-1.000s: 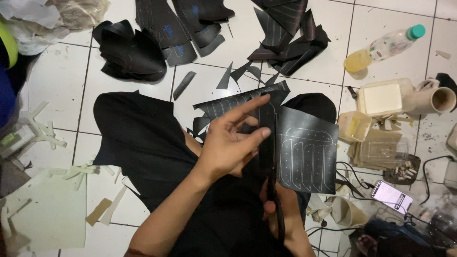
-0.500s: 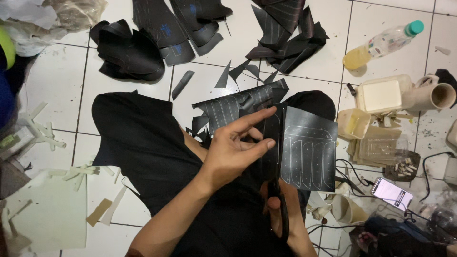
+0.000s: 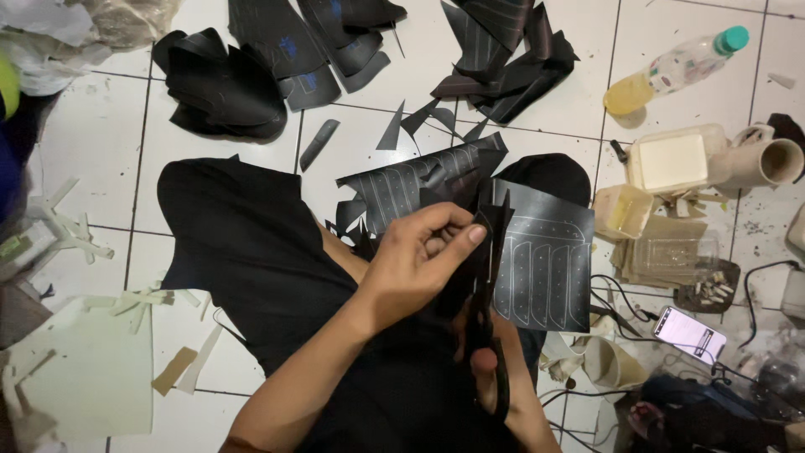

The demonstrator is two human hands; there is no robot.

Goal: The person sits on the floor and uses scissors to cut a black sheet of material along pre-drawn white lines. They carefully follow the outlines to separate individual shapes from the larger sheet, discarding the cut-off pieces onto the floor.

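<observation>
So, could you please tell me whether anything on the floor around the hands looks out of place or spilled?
Yes: a clear plastic bottle with a teal cap lies on its side on the white tiled floor, and black offcuts lie scattered beyond the marked black sheet. Nothing looks spilled.

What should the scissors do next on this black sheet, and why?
Probably close the scissors a little further along the traced white line. The left hand pinches the black sheet by the blades, the right hand grips the handles, and traced shapes remain uncut.
</observation>
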